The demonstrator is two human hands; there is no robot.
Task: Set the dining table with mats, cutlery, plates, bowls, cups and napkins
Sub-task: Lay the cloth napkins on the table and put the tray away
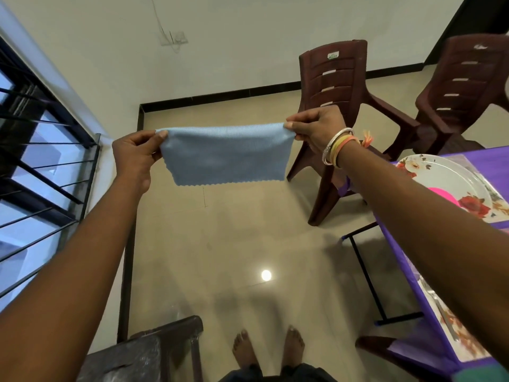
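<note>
Within right hand (pixel 316 128), napkin (pixel 225 155) corner hidden

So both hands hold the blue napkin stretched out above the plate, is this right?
Not quite. The left hand and right hand do hold the napkin stretched out, but above the floor, not the plate, which sits on the table to the right. The head view shows it.

Plate (pixel 446 177) partly behind forearm (pixel 399 205)
</note>
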